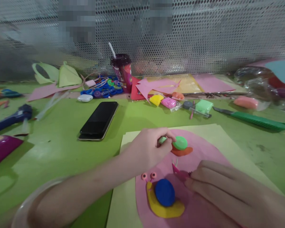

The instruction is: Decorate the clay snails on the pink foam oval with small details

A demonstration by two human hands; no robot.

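Observation:
My left hand point(149, 148) is closed in a pinch on a small bit of light green clay, right beside a green clay disc point(180, 142) that sits on an orange clay body point(183, 152). My right hand point(218, 186) lies with fingers together on the pink paper point(204, 158), its fingertips touching a small pink clay piece point(179, 169). Below them is a finished clay snail: yellow body point(165, 209), blue shell point(165, 192) and pink eyes point(148, 175). The pink paper rests on a pale yellow sheet point(213, 133).
On the green table point(57, 145) lie a black phone point(99, 120), bagged clay lumps in yellow point(156, 99), pink point(169, 102) and green point(203, 105), a green craft knife point(254, 119), a dark cup with a straw point(122, 71), blue rings point(104, 90) and paper scraps. A perforated metal screen point(204, 38) closes the back.

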